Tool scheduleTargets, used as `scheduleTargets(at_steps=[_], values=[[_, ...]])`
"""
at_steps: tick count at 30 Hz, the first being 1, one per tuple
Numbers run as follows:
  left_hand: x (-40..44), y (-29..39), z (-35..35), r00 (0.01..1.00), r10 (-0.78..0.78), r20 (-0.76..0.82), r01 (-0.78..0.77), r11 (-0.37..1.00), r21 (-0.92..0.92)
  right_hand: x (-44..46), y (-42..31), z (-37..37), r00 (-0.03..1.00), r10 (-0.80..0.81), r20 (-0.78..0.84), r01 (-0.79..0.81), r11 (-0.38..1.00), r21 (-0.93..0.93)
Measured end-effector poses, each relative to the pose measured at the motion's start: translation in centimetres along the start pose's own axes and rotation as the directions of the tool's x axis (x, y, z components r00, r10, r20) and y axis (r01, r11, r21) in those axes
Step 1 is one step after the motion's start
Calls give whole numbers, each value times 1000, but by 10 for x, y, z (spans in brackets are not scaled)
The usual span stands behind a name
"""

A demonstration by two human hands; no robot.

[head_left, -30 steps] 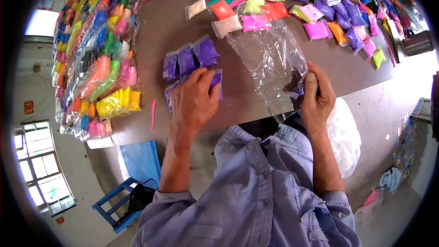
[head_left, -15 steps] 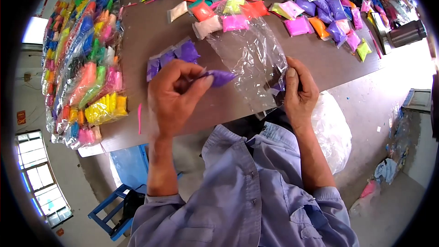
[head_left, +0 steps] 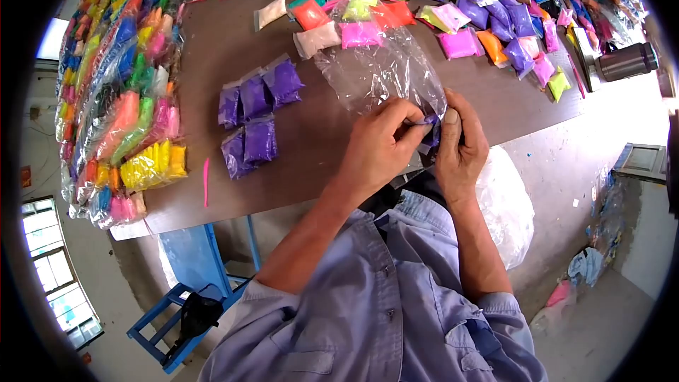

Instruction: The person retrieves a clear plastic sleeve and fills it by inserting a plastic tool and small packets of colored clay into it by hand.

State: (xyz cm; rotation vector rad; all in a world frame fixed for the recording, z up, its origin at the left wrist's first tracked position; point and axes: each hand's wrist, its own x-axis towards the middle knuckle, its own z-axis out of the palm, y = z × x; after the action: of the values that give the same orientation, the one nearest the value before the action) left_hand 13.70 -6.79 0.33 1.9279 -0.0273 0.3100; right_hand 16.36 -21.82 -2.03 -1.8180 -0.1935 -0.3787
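Observation:
My left hand (head_left: 385,143) pinches a small purple packet (head_left: 428,120) between thumb and fingertips, right beside my right hand. My right hand (head_left: 460,143) is closed on the near edge of a large clear plastic bag (head_left: 385,74), and some purple shows at its fingers. The bag stretches away over the brown table (head_left: 311,148). At its far end lie a pink packet (head_left: 361,34) and a yellow-green packet (head_left: 361,7); whether they are inside or under the film I cannot tell. Left of my hands, several purple packets (head_left: 260,143) lie in two rows.
Long clear bags of colourful packets (head_left: 131,99) are stacked along the table's left side. Loose packets (head_left: 460,44) cover the far side. A metal flask (head_left: 626,61) lies at the right. A pink strip (head_left: 206,182) is on the table; a blue chair (head_left: 187,311) stands below left.
My left hand has moved right with the purple packet, from above the purple rows to the bag's edge at my right hand. The purple rows it covered now show.

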Motion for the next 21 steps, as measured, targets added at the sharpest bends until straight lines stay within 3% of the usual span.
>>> scheduleTargets(at_steps=[5, 11, 14, 18, 21], values=[[-1, -1, -9, 990, 50, 135, -60, 996, 67, 4, -3, -1, 992, -122, 18, 122, 992, -19], [-2, -5, -3, 979, 167, 116, -181, 976, 124, 3, -7, 1, 997, -73, 14, 73, 997, 6], [-3, -10, -1, 966, 176, 192, -223, 940, 258, 3, -2, 0, 998, -64, 27, 65, 998, -15], [-9, 8, -18, 975, 192, 109, -213, 946, 244, 3, -3, -1, 998, -28, 52, 29, 999, -18], [-22, 19, -60, 988, 156, -1, -144, 915, 376, 1, -5, -1, 999, 14, 42, -13, 1000, -14]])
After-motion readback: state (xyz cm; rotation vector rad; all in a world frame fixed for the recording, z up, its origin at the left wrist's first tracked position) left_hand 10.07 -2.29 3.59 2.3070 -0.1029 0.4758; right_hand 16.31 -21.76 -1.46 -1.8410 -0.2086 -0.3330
